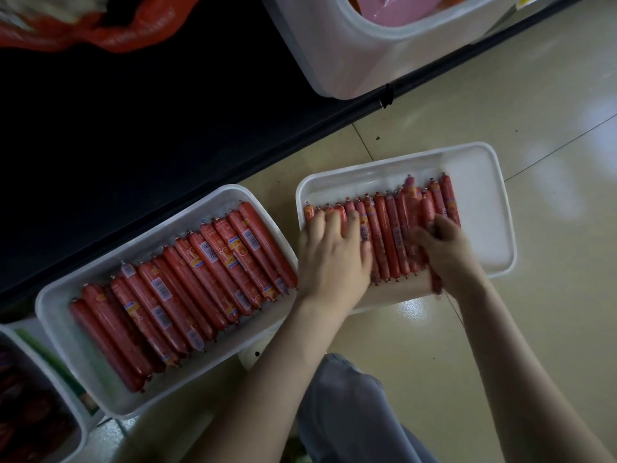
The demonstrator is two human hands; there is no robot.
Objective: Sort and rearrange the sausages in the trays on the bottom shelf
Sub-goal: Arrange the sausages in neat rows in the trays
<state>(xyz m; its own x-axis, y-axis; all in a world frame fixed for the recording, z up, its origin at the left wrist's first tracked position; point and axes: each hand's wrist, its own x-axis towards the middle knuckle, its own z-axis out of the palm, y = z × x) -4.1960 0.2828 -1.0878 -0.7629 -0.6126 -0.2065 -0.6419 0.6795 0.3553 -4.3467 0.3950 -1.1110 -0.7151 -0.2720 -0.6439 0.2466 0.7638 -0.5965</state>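
White rectangular plastic tray point(484, 195) on beige tiled floor point(500, 345), holding row of thin red plastic-wrapped sausages point(387, 235) side by side. Left hand point(334, 255) flat, fingers straight, pressing on row's left end. Right hand point(440, 248), blurred, fingers curled round sausages at right end. Just beside, second white plastic tray point(63, 329) packed with thicker red sausages point(187, 295), against dark shelf base point(133, 128).

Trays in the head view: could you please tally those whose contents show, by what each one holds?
Tray of thick red sausages: 1
Tray of thin red sausages: 1
Tray with pink contents: 1
Tray with dark red contents, cut off at the lower left: 1
Total: 4 trays
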